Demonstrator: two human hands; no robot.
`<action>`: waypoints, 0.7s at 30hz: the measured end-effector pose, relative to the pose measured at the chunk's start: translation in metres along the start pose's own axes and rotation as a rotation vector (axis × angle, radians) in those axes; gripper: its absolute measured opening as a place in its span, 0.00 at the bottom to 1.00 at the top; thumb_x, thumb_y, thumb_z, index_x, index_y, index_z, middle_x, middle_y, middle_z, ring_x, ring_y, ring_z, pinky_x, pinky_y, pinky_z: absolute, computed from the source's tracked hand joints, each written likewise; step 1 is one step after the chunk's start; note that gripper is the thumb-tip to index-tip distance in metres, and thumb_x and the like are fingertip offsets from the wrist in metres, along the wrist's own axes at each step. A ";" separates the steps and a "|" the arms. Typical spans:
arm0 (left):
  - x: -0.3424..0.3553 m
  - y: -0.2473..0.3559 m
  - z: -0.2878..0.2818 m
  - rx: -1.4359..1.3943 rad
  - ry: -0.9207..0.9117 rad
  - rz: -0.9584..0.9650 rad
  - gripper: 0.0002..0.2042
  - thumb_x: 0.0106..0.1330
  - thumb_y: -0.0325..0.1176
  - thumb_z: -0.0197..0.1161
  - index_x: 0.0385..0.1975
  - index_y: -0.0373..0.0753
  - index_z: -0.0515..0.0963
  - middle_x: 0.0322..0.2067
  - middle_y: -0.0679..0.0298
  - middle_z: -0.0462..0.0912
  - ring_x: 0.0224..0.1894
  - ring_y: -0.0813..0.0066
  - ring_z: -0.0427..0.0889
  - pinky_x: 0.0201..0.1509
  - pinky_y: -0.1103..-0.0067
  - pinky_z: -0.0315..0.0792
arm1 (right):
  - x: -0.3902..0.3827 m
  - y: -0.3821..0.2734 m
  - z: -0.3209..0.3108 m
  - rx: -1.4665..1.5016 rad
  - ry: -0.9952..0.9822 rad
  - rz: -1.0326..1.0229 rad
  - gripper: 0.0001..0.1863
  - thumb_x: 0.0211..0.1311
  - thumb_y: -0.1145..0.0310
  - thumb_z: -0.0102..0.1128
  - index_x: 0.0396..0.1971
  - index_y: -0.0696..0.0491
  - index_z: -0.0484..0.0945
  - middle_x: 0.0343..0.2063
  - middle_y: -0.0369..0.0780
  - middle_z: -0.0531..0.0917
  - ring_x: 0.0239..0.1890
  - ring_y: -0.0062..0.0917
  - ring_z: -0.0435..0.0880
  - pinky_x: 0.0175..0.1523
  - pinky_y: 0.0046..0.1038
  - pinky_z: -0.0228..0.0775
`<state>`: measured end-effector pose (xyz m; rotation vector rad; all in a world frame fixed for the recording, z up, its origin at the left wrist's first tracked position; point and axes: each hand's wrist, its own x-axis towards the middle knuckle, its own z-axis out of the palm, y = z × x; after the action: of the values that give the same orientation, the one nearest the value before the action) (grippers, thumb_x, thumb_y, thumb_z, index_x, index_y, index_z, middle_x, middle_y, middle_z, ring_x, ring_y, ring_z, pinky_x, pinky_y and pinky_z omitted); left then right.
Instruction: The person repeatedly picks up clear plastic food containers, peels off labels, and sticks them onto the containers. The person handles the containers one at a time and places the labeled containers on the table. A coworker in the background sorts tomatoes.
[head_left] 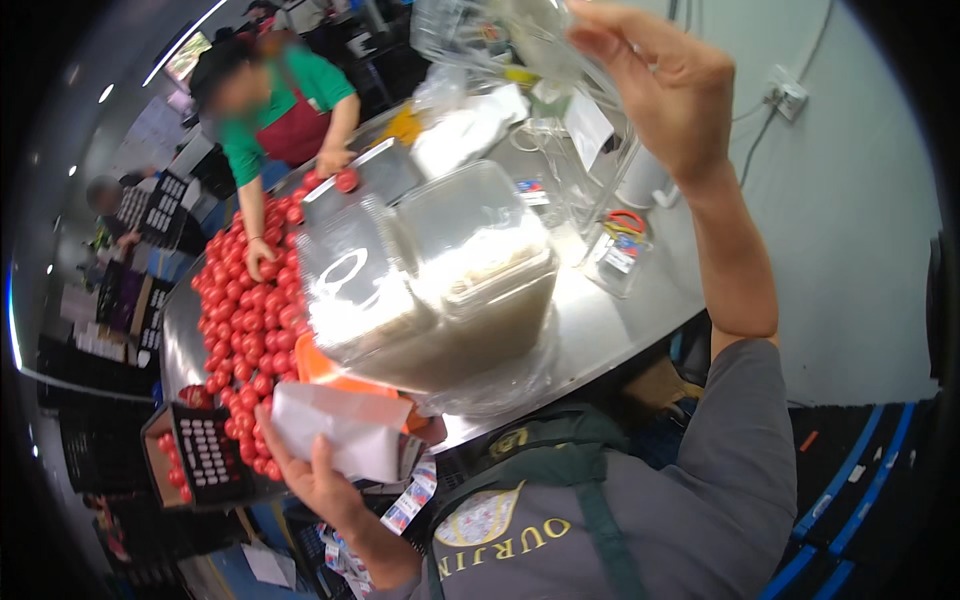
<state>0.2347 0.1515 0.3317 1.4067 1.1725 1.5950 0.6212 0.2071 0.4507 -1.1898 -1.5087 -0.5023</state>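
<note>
My right hand (670, 95) is raised at the upper right, its fingers closed on the edge of a see-through plastic container (470, 35). Part of that container runs past the top edge of the view. Lower left, my left hand (325, 485) grips a white paper-like stack (340, 425), thumb on top; I cannot tell whether it is sheets or a folded piece. Between my hands stand two tall stacks of see-through plastic containers (470, 225), side by side on the steel table (600, 325). An orange tray or bin (330, 365) shows partly behind the white stack.
Many red tomatoes (245, 320) cover the table's left part, where a co-worker in green (325, 75) handles them. A black crate (205, 455) holds some more. Scissors (625, 222) and a labelled pack (610, 265) lie on the right. Label strips (410, 500) hang near my left forearm.
</note>
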 end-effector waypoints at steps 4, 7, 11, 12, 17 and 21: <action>-0.001 -0.008 -0.014 -0.005 0.006 -0.058 0.34 0.54 0.17 0.49 0.65 0.36 0.51 0.61 0.55 0.57 0.58 0.68 0.63 0.62 0.75 0.56 | -0.109 0.092 0.002 -0.401 -0.123 0.129 0.07 0.52 0.67 0.61 0.32 0.51 0.81 0.28 0.37 0.83 0.27 0.26 0.82 0.29 0.24 0.72; -0.003 -0.005 -0.011 0.038 0.007 -0.082 0.33 0.55 0.17 0.49 0.65 0.36 0.51 0.60 0.55 0.58 0.57 0.69 0.64 0.62 0.76 0.56 | -0.204 0.147 0.035 -0.586 -0.032 0.063 0.08 0.51 0.63 0.61 0.28 0.51 0.78 0.25 0.35 0.81 0.26 0.26 0.81 0.23 0.29 0.68; -0.008 -0.005 -0.004 0.112 0.002 -0.104 0.34 0.54 0.18 0.48 0.65 0.35 0.51 0.64 0.55 0.53 0.62 0.68 0.58 0.64 0.75 0.52 | -0.299 0.166 0.079 -0.590 -0.224 0.212 0.09 0.49 0.62 0.62 0.27 0.50 0.76 0.25 0.34 0.77 0.31 0.24 0.79 0.26 0.24 0.69; -0.009 -0.006 -0.002 0.145 -0.004 -0.101 0.34 0.54 0.18 0.48 0.65 0.35 0.51 0.64 0.55 0.52 0.62 0.68 0.58 0.64 0.75 0.52 | -0.322 0.168 0.088 -0.523 -0.314 0.235 0.11 0.48 0.62 0.63 0.29 0.50 0.76 0.27 0.35 0.77 0.33 0.26 0.78 0.30 0.25 0.70; -0.020 -0.003 0.004 0.164 0.044 -0.120 0.34 0.52 0.18 0.48 0.64 0.35 0.51 0.64 0.55 0.52 0.63 0.67 0.57 0.65 0.74 0.50 | -0.320 0.192 0.086 -0.293 -0.253 0.417 0.22 0.45 0.58 0.66 0.39 0.53 0.76 0.44 0.42 0.77 0.49 0.36 0.74 0.53 0.38 0.64; -0.029 -0.007 0.006 0.191 0.084 -0.131 0.35 0.51 0.19 0.49 0.64 0.34 0.51 0.63 0.53 0.54 0.64 0.66 0.56 0.65 0.73 0.50 | -0.312 0.281 0.068 -0.415 -0.291 0.955 0.38 0.42 0.61 0.71 0.54 0.58 0.66 0.42 0.46 0.77 0.43 0.36 0.77 0.53 0.31 0.66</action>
<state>0.2450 0.1282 0.3150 1.3601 1.4692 1.4951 0.8011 0.2500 0.0679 -2.1912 -0.8979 0.0269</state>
